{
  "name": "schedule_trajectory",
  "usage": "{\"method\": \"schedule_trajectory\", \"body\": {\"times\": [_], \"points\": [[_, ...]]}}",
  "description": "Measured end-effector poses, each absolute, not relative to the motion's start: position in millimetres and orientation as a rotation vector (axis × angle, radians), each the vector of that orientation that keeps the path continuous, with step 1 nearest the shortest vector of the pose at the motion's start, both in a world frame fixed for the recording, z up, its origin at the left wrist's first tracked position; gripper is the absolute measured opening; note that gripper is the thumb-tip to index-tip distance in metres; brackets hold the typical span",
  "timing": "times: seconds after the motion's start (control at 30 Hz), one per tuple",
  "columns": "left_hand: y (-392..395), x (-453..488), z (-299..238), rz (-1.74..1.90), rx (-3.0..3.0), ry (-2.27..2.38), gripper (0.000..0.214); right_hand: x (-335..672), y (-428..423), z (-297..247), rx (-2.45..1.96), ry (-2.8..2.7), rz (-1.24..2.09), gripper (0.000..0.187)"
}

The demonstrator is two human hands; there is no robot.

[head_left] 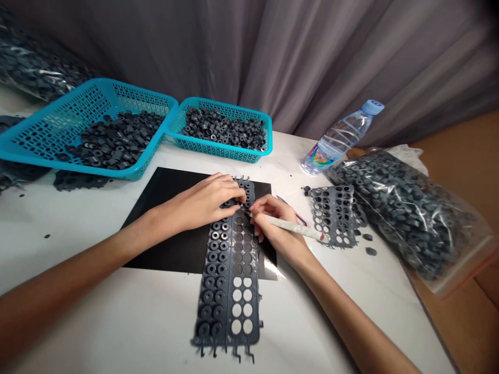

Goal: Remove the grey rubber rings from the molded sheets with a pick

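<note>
A long black moulded rubber sheet (pixel 230 259) lies lengthwise in front of me, partly on a black mat (pixel 171 249). Its left two columns hold round rings; most of its right two show open holes. My left hand (pixel 210 200) rests over the upper part, with thumb and fingers bent together at the sheet; what they pinch is hidden. Across from it, my right hand (pixel 276 218) is closed round a pen-like tool (pixel 292 226) wrapped in white, with a red mark near its rear end. The tool points at the sheet beside my left fingertips, and its tip is not clear.
Two blue baskets (pixel 218 150) of small black rubber parts stand at the back left. To the right are a water bottle (pixel 339 137), a punched-out black sheet (pixel 333 215) and a clear bag of parts (pixel 405 213). Another full bag (pixel 39 67) lies far left.
</note>
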State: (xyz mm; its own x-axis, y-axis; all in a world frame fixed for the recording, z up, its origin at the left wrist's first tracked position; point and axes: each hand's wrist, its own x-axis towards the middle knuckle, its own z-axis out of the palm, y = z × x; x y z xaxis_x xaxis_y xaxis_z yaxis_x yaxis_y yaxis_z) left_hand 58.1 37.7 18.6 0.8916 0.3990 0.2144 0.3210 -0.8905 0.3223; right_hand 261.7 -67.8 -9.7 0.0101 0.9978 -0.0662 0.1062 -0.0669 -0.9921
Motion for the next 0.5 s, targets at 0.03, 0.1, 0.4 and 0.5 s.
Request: {"method": "schedule_trajectory", "body": {"times": [0.03,0.1,0.4,0.5], "points": [[38.8,57.5,17.7,0.405,2.768,0.536,0.015,261.5,-67.4,-9.3,-1.331,-1.251,1.209,0.008],[40.5,56.6,16.2,0.411,2.744,0.530,0.014,261.2,-66.8,-8.3,-1.321,-1.251,1.219,0.008],[43.2,56.4,11.8,0.446,2.690,0.518,0.013,260.3,-65.6,-12.2,-1.350,-1.255,1.151,0.017],[44.1,56.7,10.0,0.456,2.688,0.514,0.013,260.2,-65.0,-13.5,-1.356,-1.263,1.150,0.015]]}}
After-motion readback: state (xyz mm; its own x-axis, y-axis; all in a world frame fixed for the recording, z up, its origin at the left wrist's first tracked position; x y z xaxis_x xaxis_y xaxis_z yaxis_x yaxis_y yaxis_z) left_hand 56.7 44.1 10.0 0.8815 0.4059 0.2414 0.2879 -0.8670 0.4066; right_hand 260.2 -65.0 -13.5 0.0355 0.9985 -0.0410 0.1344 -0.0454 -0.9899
